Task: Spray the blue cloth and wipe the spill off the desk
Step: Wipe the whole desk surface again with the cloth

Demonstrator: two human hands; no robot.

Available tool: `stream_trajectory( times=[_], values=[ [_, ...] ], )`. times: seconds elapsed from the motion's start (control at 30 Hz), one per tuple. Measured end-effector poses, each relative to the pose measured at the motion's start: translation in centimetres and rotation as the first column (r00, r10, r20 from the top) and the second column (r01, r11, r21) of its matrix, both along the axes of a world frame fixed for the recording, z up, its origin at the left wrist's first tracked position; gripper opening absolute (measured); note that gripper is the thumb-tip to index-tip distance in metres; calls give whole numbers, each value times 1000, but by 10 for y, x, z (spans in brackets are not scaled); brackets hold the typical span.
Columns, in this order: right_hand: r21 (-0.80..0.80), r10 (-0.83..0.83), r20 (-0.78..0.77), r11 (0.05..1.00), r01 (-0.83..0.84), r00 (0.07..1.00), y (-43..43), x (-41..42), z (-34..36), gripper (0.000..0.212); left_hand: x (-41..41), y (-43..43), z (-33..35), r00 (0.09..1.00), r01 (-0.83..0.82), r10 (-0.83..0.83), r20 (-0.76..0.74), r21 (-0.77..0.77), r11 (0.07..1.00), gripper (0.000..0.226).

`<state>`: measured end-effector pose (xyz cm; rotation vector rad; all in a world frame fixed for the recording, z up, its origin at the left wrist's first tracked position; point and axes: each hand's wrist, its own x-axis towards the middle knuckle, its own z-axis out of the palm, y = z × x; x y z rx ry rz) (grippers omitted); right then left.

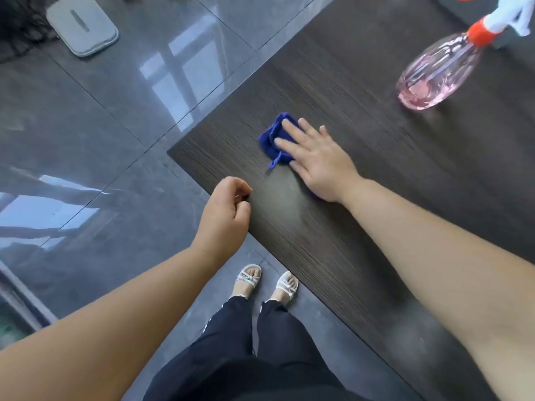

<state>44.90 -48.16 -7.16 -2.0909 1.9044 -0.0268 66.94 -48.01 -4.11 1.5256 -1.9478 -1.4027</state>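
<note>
- Blue cloth [273,140] lies bunched on the dark wood-grain desk [390,169], near the desk's corner, just toward 12 o'clock from the middle of the view.
- It looks soft, light and limp, with a loose corner trailing toward 6 o'clock. It should fold and slide easily, so a flat palm spread over it will likely steer it better than a pinch at one edge.
- The right hand [315,160] comes in from 4 o'clock and rests flat on the cloth. Its fingers are straight and spread and press down rather than curling round it, and a little blue shows under the heel of the palm.
- The left hand [225,209] sits at the desk's edge, about 7 o'clock from the cloth. Its fingers are loosely curled, with nothing visible in them.
- A pale sheen on the wood lies between the two hands, at 6 o'clock from the cloth. It may be a damp film or the spill, but I cannot tell which.
- The pink spray bottle [440,73], with an orange collar and white trigger, stands at 2 o'clock, well apart from the cloth, with neither hand on it.
- A grey pad [82,27] lies on the glossy tiled floor at 10 o'clock.
</note>
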Motion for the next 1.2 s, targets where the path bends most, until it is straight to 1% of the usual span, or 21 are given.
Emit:
stream_trajectory(
  times=[0.07, 0.13, 0.17, 0.23, 0.3, 0.37, 0.43, 0.5, 0.53, 0.57, 0.6, 0.63, 0.67, 0.7, 0.73, 0.8, 0.83, 0.9, 1.0, 1.1, 1.2],
  values=[
    [17, -199, -52, 980, 200, 979, -31, -3, -1, 48, 4, -3, -1, 1000, 18, -18, -2, -8, 1000, 23],
    [-6, -400, -117, 916, 402, 909, -61, 17, -2, 50, 7, -6, -1, 1000, 1, -2, -7, -13, 1000, 23],
    [-19, -455, -134, 890, 457, 880, -68, 32, -4, 51, 10, -6, -2, 1000, -21, 21, -10, -12, 1000, 23],
    [-39, -428, -123, 904, 427, 895, -59, 63, -7, 52, 11, -6, -2, 998, -62, 61, -23, -14, 998, 24],
    [-51, -290, -85, 957, 286, 953, -17, 87, -9, 51, 12, -5, -2, 998, -62, 61, -33, -24, 998, 27],
    [-85, -197, -51, 978, 193, 979, 44, 96, -10, 49, 14, -2, -4, 999, -25, 24, -39, -29, 999, 27],
    [-82, -178, -57, 981, 173, 982, 115, 91, -11, 48, 14, 3, -5, 999, 53, -53, -1, -65, 996, 24],
    [-72, -254, -93, 966, 248, 963, 178, 67, -11, 47, 12, 12, -3, 986, 165, -160, 50, -125, 978, 33],
    [-60, -360, -89, 933, 355, 929, 200, 55, -8, 48, 9, 19, -2, 969, 245, -237, 65, -149, 958, 36],
    [-32, -492, -66, 871, 491, 868, 210, 47, -5, 49, 5, 26, -1, 945, 325, -315, 84, -177, 929, 38],
    [0, -629, -54, 777, 630, 775, 206, 45, -5, 49, 2, 31, -2, 920, 391, -378, 103, -196, 899, 38],
    [-6, -753, -57, 657, 754, 656, 198, 51, -6, 48, -3, 38, -2, 893, 450, -435, 116, -204, 870, 39],
    [-28, -828, -58, 560, 828, 558, 182, 63, -8, 48, -6, 43, -2, 875, 484, -469, 120, -203, 851, 39],
    [-57, -863, -60, 505, 861, 502, 170, 80, -10, 48, -11, 49, -2, 861, 509, -496, 117, -210, 835, 41],
    [-85, -858, -63, 514, 854, 510, 158, 98, -11, 48, -15, 54, -1, 854, 520, -509, 111, -228, 823, 43],
    [-111, -776, -78, 630, 768, 625, 152, 125, -12, 49, -24, 63, 2, 848, 530, -519, 110, -237, 814, 43],
    [-89, -722, -87, 692, 717, 686, 158, 131, -12, 50, -28, 68, 3, 846, 533, -520, 119, -223, 816, 40],
    [-54, -662, -85, 749, 660, 744, 183, 128, -10, 51, -36, 80, 3, 827, 562, -544, 140, -212, 800, 36],
    [-75, -666, -120, 745, 663, 736, 230, 115, -13, 49, -46, 102, 0, 768, 641, -613, 187, -216, 737, 30],
    [-80, -734, -111, 679, 730, 670, 281, 102, -16, 47, -59, 129, 0, 701, 713, -679, 217, -199, 672, 33],
    [-67, -801, -100, 597, 800, 590, 339, 83, -16, 48, -71, 164, 3, 625, 780, -743, 238, -197, 594, 42]
  ],
)
